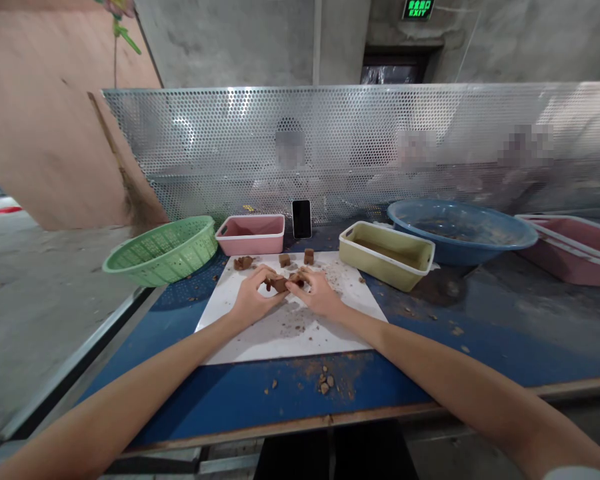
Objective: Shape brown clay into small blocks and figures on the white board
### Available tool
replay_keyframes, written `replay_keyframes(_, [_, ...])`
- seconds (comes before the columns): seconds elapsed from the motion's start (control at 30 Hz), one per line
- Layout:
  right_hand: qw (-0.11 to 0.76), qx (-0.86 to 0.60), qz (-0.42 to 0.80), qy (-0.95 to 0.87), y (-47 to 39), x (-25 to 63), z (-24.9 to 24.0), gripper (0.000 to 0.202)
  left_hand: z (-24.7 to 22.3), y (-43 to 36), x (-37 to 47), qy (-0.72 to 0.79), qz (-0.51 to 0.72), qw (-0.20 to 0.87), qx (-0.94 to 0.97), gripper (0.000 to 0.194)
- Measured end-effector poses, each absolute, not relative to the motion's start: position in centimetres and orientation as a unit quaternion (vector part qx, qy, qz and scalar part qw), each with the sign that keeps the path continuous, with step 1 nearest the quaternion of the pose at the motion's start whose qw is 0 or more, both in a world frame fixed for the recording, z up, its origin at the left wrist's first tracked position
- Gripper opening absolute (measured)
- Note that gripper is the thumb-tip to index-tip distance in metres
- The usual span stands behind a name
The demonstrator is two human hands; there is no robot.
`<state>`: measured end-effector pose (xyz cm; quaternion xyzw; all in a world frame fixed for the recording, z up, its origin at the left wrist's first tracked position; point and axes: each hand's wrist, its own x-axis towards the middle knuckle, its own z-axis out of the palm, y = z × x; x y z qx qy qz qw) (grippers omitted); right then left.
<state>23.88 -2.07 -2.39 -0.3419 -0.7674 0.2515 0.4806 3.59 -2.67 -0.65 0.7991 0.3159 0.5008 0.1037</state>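
Observation:
Over the white board [260,340], both my hands grip brown clay-like lumps [279,285] held close together. My left hand [254,293] is closed round the left side, with thumb and fingers curled on it. My right hand [319,293] pinches the right side, its thumb near the middle. Whether this is one piece or two I cannot tell, as the fingers hide part of it. Just beyond my hands, two small brown blocks [309,256] stand on the board's far part, and a crumbly brown lump [243,263] lies at its far left.
Behind the board stand a pink basket [253,243] and an upright phone [301,220]. A green basket [165,257] is at left; a yellow-green bin [380,267], blue basin [475,247] and pink bins [575,263] are at right. Pebbles [326,383] lie near the table's front edge.

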Motion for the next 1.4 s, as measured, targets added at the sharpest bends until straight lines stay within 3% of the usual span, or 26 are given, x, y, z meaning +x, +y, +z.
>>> replay_keyframes(0.2, [0.500, -0.342, 0.263, -0.751, -2.2, 23.8, -2.2, 0.021, -1.6, -2.5, 3.6, 0.356, 0.505, 0.211, 0.758, 0.045])
replay_keyframes(0.3, [0.495, -0.343, 0.268, -0.753, -2.2, 23.9, -2.1, 0.022, -1.8, -2.5, 3.5, 0.347, 0.489, 0.216, 0.771, 0.056])
replay_keyframes(0.5, [0.487, -0.335, 0.262, -0.763, -2.2, 24.1, -2.0, 0.029, -1.2, -2.4, 3.1, 0.316, 0.464, 0.169, 0.810, 0.041])
replay_keyframes(0.8, [0.495, -0.334, 0.272, -0.755, -2.0, 24.1, -2.4, 0.033, -1.9, -2.0, 3.2, 0.373, 0.488, 0.282, 0.737, 0.043])
replay_keyframes(1.2, [0.542, -0.306, 0.310, -0.719, -2.5, 24.4, -1.8, 0.017, -0.8, -2.0, 3.4, 0.385, 0.498, 0.282, 0.724, 0.033])
replay_keyframes(1.4, [0.544, -0.326, 0.312, -0.707, -2.6, 24.2, -1.7, 0.021, -0.6, -2.1, 3.4, 0.392, 0.483, 0.274, 0.733, 0.029])
